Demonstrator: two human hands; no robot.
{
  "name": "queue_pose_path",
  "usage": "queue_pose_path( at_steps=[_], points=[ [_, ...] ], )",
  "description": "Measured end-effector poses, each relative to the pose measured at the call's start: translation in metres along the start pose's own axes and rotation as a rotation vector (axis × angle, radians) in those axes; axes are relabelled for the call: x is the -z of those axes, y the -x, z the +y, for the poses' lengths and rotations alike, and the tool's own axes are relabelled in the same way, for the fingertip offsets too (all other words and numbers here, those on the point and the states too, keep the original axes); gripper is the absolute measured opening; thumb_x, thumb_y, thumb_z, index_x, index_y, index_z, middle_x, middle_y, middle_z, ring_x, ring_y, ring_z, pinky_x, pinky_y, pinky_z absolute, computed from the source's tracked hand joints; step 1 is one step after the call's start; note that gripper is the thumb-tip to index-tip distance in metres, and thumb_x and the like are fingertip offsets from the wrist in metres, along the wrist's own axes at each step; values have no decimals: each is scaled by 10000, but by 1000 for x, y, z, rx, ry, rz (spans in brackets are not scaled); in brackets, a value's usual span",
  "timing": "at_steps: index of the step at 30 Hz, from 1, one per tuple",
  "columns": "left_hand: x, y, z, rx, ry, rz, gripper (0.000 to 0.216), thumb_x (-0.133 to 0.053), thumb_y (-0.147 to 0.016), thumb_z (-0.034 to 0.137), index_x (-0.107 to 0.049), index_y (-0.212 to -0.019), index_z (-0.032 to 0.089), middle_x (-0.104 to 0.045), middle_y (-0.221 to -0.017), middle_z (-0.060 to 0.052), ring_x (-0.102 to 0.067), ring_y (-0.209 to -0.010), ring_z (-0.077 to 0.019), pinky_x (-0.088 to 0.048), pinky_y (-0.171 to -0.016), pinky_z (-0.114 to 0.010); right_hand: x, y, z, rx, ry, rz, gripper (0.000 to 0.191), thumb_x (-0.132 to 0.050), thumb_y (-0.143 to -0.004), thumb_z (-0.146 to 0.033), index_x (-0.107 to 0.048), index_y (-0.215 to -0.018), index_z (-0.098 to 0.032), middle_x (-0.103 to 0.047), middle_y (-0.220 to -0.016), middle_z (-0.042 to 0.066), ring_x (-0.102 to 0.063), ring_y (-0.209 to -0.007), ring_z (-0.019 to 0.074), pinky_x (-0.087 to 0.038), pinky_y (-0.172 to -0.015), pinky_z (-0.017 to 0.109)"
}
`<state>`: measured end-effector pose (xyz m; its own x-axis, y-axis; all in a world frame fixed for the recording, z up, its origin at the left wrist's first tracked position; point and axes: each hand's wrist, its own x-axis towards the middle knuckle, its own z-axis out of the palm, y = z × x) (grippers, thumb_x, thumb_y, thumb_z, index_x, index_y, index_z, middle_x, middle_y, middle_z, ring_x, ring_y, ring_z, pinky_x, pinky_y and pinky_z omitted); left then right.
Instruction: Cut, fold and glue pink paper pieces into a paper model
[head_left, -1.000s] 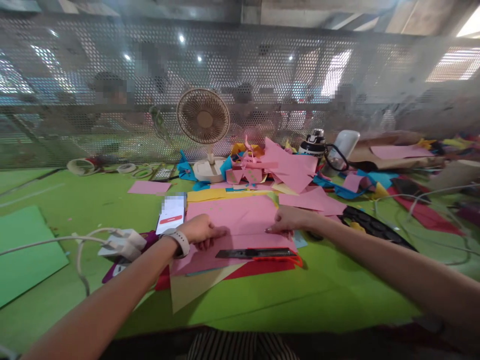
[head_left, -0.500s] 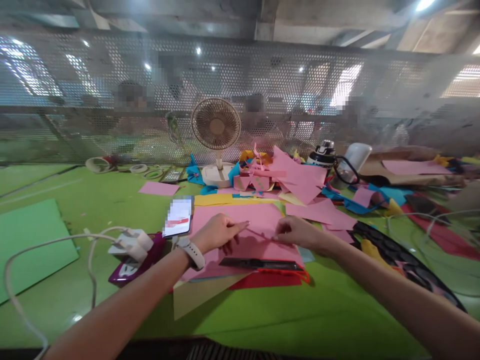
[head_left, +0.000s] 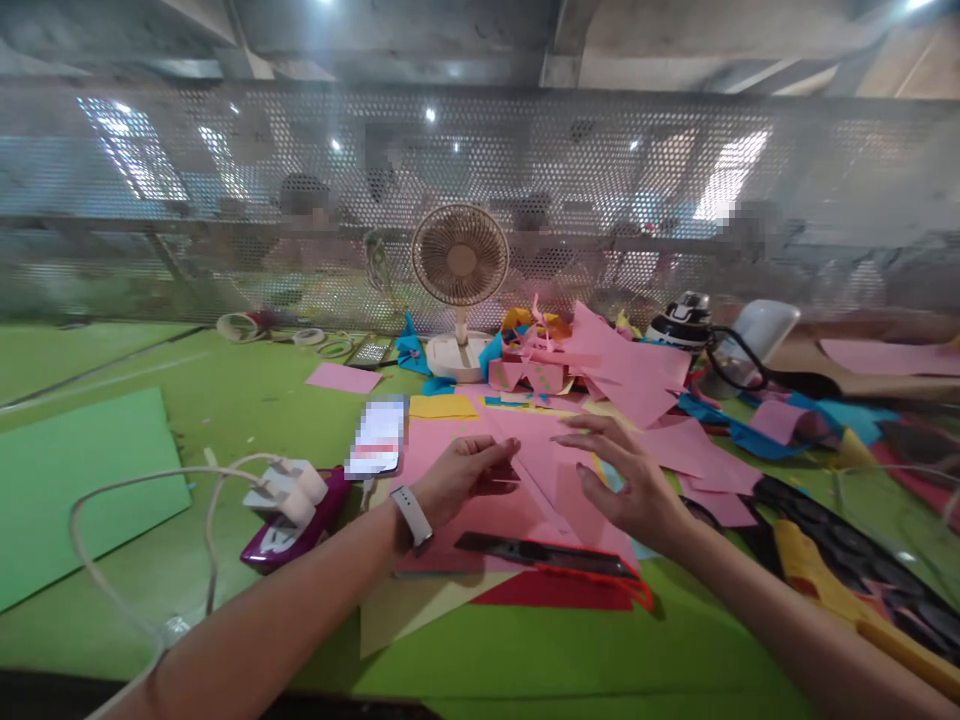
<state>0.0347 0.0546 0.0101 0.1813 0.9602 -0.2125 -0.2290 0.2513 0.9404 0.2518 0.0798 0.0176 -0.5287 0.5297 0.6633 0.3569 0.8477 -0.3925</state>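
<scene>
My left hand (head_left: 472,475), wearing a white watch, is pinched closed over a stack of pink paper (head_left: 442,530). From its fingertips a narrow pink paper strip (head_left: 541,490) slants down to the right. My right hand (head_left: 626,485) hovers just right of the strip, fingers spread, with nothing visible in it. A dark utility knife (head_left: 540,552) with an orange-red end lies across the front of the stack, below both hands. Red paper (head_left: 559,592) and pale yellow paper (head_left: 412,605) stick out beneath.
A phone (head_left: 379,435) and a purple power strip (head_left: 300,535) with white chargers (head_left: 289,490) stand to the left. Behind are a fan (head_left: 460,255), pink paper scraps (head_left: 630,360) and a bottle (head_left: 681,322). A yellow-handled tool (head_left: 817,580) lies at right.
My right hand has let go of the thin strip, spread its fingers and moved away to the right. My left hand stays pinched. The whole view has shifted slightly.
</scene>
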Motion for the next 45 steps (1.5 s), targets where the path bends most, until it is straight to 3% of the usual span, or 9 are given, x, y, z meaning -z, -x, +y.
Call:
queue_pose_path(
  at_steps=[4, 8, 16, 20, 23, 26, 35, 40, 45],
  points=[
    [-1, 2, -2, 50, 15, -45, 357, -740, -637, 435, -539, -655, 142, -573, -596, 24, -572, -563, -85, -472, -611, -226, -4, 6, 3, 198, 168, -166, 568, -484, -720, -55, -515, -1233, -297, -333, -1416, 57, -280, -1298, 283, -313, -1013, 514],
    [-5, 6, -6, 53, 1, -71, 347, -728, -656, 430, -556, -645, 129, -557, -595, 25, -555, -552, -81, -453, -600, -222, -13, 12, 3, 312, 223, -244, 499, -537, -746, -99, -566, -1183, -339, -227, -1480, 18, -220, -1325, 307, -294, -1013, 535],
    [-8, 9, -13, 64, 77, -129, 298, -717, -691, 385, -622, -773, 115, -577, -638, 14, -552, -578, -80, -464, -674, -255, -7, 13, -2, 398, 225, -291, 285, -532, -840, -338, -617, -1105, -277, -426, -1384, 59, -256, -1323, 269, -305, -1023, 503],
    [-11, 11, -12, 111, 143, -154, 297, -727, -678, 383, -594, -734, 123, -597, -664, 1, -566, -605, -94, -459, -653, -247, -10, 16, -7, 539, 239, -298, 277, -442, -908, -218, -573, -1148, -176, -583, -1234, 70, -413, -1244, 177, -305, -1060, 419],
    [-14, 12, -13, 141, 195, -130, 291, -727, -684, 372, -552, -683, 140, -528, -559, 45, -510, -519, -72, -442, -576, -221, -12, 19, -9, 586, 224, -295, 297, -379, -927, -155, -556, -1165, -128, -622, -1176, 82, -494, -1176, 166, -395, -1010, 378],
    [-14, 12, -14, 164, 213, -120, 304, -727, -684, 375, -533, -671, 141, -508, -540, 53, -495, -498, -66, -429, -543, -210, -13, 19, -9, 614, 213, -279, 296, -388, -925, -145, -553, -1167, -107, -622, -1173, 90, -503, -1168, 181, -425, -986, 383],
    [-12, 12, -14, 110, 224, -97, 253, -688, -731, 363, -543, -761, 158, -560, -651, 40, -553, -570, -82, -481, -660, -285, -14, 20, -2, 568, 273, -230, 278, -517, -873, -195, -581, -1142, -165, -556, -1263, 77, -412, -1246, 200, -374, -1020, 415],
    [-11, 12, -15, 78, 250, -139, 264, -729, -696, 309, -535, -794, 159, -619, -762, 17, -587, -643, -82, -471, -707, -262, -14, 20, -2, 535, 296, -217, 289, -503, -875, -197, -573, -1155, -183, -540, -1281, 81, -400, -1254, 201, -376, -1014, 418],
    [-13, 11, -16, 48, 259, -102, 265, -730, -694, 307, -522, -728, 147, -604, -681, 31, -567, -592, -64, -461, -653, -214, -14, 20, -2, 544, 285, -199, 284, -528, -867, -227, -579, -1145, -196, -562, -1258, 82, -390, -1258, 194, -376, -1010, 395]
  ],
)
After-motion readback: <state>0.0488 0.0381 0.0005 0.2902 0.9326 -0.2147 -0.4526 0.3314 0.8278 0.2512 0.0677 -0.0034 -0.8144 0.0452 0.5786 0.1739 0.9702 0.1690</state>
